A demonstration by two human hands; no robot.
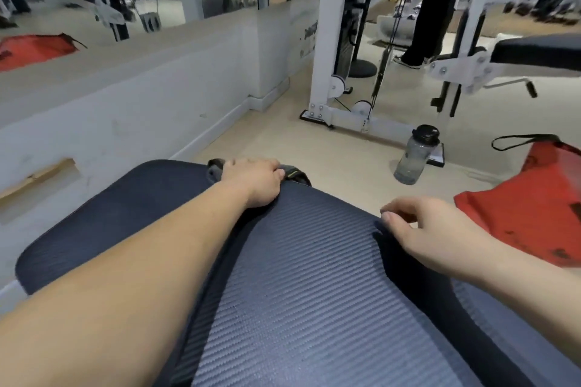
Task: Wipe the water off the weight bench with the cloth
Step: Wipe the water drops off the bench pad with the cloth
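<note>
Ribbed dark-blue padding covers the desk [308,276], whose long axis runs from the wearer away toward the wall, its rounded far end pointing at the floor gap beside the white machine frame [323,41]. No water can be made out on the padding. Left hand [254,181] lies at the far end of the pad, fingers curled and pressed down on a dark grey cloth [294,174]; the cloth is bunched, partly hidden under the hand, and hangs over the pad's far edge. Right hand [430,232] rests at the right edge of the pad, fingers bent and loosely apart, thumb tip touching the padding, gripping nothing. A translucent bottle [415,155] with a black cap stands on the floor to the right, well apart from the desk. A red bag [531,214] lies on the floor near the right hand.
</note>
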